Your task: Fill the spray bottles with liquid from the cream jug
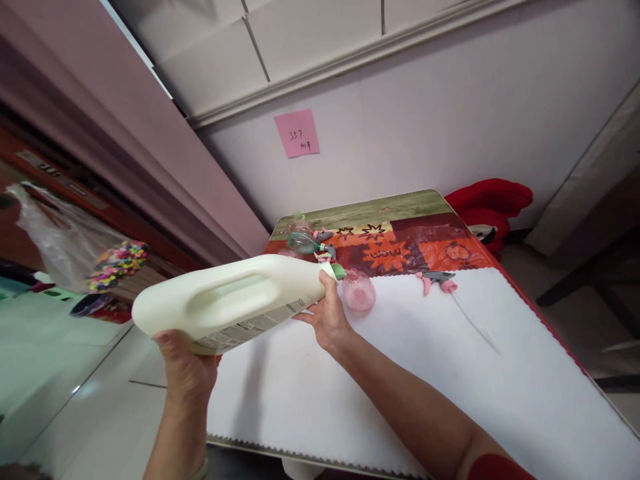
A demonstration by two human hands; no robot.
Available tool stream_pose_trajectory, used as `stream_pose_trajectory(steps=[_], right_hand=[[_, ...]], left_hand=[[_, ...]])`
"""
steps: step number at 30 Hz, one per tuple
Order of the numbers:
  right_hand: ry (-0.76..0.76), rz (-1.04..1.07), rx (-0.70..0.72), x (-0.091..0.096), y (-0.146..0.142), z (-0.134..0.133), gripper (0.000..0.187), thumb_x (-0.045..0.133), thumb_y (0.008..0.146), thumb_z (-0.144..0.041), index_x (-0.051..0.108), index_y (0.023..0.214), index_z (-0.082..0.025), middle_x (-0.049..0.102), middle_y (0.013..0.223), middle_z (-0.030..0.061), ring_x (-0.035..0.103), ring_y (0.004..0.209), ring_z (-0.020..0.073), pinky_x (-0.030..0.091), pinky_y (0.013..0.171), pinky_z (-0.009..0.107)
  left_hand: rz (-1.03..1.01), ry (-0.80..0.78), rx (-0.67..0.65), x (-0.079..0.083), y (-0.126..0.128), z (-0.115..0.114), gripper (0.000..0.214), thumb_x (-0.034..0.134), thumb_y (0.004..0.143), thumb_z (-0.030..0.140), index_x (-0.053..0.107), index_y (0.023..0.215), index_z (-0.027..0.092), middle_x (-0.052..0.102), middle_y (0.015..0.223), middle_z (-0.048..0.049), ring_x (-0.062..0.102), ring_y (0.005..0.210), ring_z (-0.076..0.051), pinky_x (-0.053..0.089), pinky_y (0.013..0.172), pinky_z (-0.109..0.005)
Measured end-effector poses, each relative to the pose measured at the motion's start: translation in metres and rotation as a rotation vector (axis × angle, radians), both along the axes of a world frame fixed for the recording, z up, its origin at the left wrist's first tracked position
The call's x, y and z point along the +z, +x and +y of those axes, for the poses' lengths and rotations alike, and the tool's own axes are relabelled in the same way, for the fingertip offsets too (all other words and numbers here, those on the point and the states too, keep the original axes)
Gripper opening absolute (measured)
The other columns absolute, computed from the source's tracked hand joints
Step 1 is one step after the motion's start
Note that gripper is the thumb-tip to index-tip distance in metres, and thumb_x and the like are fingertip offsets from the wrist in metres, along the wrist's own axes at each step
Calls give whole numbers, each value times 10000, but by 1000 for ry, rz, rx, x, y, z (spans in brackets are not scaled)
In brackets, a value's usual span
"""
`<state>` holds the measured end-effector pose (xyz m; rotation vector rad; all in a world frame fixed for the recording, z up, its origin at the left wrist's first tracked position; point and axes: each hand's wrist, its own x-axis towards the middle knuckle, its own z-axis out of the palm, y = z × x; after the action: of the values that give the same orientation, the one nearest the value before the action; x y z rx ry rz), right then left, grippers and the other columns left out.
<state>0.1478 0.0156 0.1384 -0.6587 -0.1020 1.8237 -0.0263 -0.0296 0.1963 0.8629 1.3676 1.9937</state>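
Note:
A large cream-coloured jug (240,293) with a moulded handle and a printed label lies tilted in the air above the table. My left hand (187,367) grips its base end from below. Around the neck, my right hand (327,310) is closed. The green spout (339,271) points at the mouth of a small pink see-through bottle (359,293), which stands on the white mat. Whether liquid is flowing cannot be made out. To the right lies a pink and grey spray trigger head (440,281) with a thin clear tube.
At the table's far left are a green see-through bottle (300,243) and more spray heads (326,252). A white mat (310,387) covers the near part of the patterned table. A pink note (297,133) is on the wall; a red plush thing (490,207) sits behind the right corner.

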Motion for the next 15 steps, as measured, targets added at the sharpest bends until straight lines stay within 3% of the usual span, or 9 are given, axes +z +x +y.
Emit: stream_pose_trajectory(steps=[15], right_hand=[[3, -1, 6, 1, 1, -1, 517, 597, 838, -583, 644, 1226, -244, 722, 1201, 69, 711, 969, 250, 610, 802, 447]], left_hand=[[32, -17, 0, 2, 3, -1, 872, 738, 456, 897, 748, 1085, 293, 759, 1188, -3, 522, 1379, -353, 485, 1116, -407]])
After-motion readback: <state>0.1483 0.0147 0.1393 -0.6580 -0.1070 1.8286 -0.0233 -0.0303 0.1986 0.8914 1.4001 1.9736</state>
